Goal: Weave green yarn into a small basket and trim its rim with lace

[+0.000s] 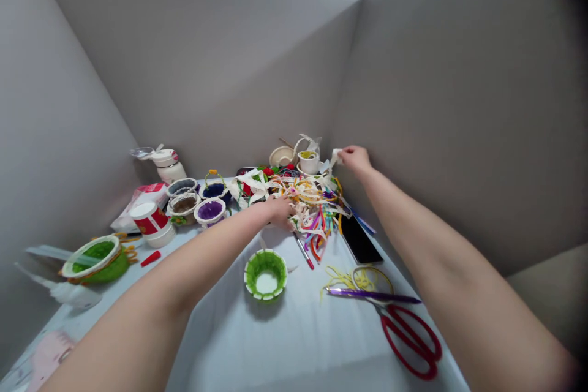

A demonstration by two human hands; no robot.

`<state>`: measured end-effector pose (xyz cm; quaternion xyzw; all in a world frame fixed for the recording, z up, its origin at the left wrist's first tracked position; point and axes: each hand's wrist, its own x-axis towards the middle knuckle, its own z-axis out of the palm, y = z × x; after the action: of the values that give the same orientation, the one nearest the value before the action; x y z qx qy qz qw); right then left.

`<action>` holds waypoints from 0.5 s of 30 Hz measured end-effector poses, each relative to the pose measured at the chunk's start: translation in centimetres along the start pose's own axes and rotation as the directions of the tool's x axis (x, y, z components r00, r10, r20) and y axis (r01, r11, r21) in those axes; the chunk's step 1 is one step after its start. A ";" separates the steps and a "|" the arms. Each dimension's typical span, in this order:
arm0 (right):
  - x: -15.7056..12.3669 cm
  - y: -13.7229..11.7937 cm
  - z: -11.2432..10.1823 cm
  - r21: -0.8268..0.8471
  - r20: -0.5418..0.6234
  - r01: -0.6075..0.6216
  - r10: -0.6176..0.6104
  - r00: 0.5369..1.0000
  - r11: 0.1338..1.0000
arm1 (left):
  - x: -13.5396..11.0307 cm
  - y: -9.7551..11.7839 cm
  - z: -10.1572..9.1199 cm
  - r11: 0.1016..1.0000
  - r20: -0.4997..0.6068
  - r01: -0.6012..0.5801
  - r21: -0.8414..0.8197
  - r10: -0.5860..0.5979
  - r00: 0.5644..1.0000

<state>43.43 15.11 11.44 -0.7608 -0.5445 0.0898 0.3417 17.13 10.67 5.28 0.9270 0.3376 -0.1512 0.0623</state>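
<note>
My left hand (281,211) rests on a tangled pile of coloured ribbons and lace (312,202) in the middle of the table, fingers curled into the strands. My right hand (354,159) reaches to the far right corner and pinches the end of a white lace strip (334,158) beside a small white cup (309,161). A small green-wrapped cup (265,273) stands on the table just in front of my left hand.
Red-handled scissors (404,324) and a yellow ribbon loop (362,278) lie at the right front, a black phone (359,239) behind them. Small decorated cups (197,199), a red-and-white cup (151,223), a green basket (94,257) and a white bottle (168,165) stand at left. Grey partition walls enclose the table.
</note>
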 end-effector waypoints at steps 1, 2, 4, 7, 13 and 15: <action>0.6 -1.1 -1.3 0.048 -0.036 0.019 -0.018 0.999 0.999 | -0.1 -0.2 0.2 1.000 -0.004 0.000 -0.005 0.000 1.000; 1.2 -2.2 -2.8 0.091 -0.063 0.041 -0.036 0.997 0.995 | -0.1 -0.3 0.4 1.000 -0.011 -0.002 -0.008 0.002 1.000; 2.0 -4.5 -5.9 0.190 -0.133 0.100 -0.076 0.988 0.977 | -0.3 -0.3 0.6 1.000 -0.032 -0.009 -0.014 0.009 0.999; 2.0 -7.9 -10.4 0.418 -0.252 0.248 -0.150 0.956 0.874 | -0.7 -0.2 0.8 0.999 -0.067 -0.032 -0.022 0.030 0.997; -2.4 -13.9 -15.7 0.574 -0.375 0.504 -0.340 0.862 0.645 | -4.0 -1.2 0.0 0.982 -0.252 -0.102 -0.159 0.059 0.966; -4.9 -15.4 -16.1 0.615 -0.333 0.487 -0.355 0.873 0.620 | -5.7 -1.6 -0.8 0.949 -0.360 -0.121 -0.292 0.008 0.933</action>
<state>37.90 6.67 31.89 -0.4361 -0.6028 0.1317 0.6550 12.18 8.58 7.85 0.9284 0.3318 0.0751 0.1497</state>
